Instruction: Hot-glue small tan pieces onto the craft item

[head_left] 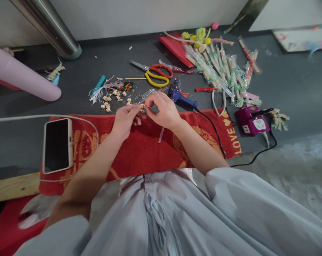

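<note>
Both hands meet just above the far edge of the red towel point(139, 156): left hand point(125, 121) and right hand point(164, 111) pinch narrow on one small wooden piece point(142, 105) between the fingertips. Risks: the piece is tiny, so a slipped grip likely drops it among the loose bits point(107, 103) beyond the towel; the glue gun point(180, 96) lies close past the right hand, and its cord point(211, 128) crosses the towel, easy to snag.
</note>
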Tool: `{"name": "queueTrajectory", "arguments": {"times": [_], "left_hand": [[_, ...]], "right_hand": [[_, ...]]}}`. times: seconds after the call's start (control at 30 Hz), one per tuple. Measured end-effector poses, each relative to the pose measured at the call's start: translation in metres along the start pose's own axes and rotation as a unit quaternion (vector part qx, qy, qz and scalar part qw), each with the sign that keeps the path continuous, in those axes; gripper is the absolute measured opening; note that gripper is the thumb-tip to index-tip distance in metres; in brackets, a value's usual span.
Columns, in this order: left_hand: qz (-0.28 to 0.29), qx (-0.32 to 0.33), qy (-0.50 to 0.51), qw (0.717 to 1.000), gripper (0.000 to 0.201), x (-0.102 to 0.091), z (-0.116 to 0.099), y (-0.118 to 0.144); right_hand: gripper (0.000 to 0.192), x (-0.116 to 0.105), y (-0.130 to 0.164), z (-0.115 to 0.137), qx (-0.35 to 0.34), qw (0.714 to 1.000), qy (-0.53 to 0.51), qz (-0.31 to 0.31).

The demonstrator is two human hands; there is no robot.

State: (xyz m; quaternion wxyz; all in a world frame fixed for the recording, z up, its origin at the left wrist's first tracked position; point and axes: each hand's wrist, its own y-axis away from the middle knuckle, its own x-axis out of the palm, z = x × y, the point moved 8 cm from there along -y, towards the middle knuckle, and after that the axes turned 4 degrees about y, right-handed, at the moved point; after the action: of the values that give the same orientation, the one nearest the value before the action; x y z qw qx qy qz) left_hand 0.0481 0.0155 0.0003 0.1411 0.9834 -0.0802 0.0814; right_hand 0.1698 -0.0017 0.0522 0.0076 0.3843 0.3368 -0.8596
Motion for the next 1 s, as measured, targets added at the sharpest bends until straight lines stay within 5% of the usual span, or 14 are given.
{"name": "queueTrajectory", "arguments": {"times": [0.47,1.0], "left_hand": [[0.012,-0.002,-0.024,1.0,0.024,-0.001,0.004,-0.003],[0.016,-0.024,-0.045,0.999,0.028,0.0,0.001,0.0]], "right_hand": [[0.013,-0.004,0.003,0.003,-0.057,0.997,-0.013,-0.05],[0.007,-0.001,0.0,-0.017,0.056,0.983,-0.178,-0.006]]}}
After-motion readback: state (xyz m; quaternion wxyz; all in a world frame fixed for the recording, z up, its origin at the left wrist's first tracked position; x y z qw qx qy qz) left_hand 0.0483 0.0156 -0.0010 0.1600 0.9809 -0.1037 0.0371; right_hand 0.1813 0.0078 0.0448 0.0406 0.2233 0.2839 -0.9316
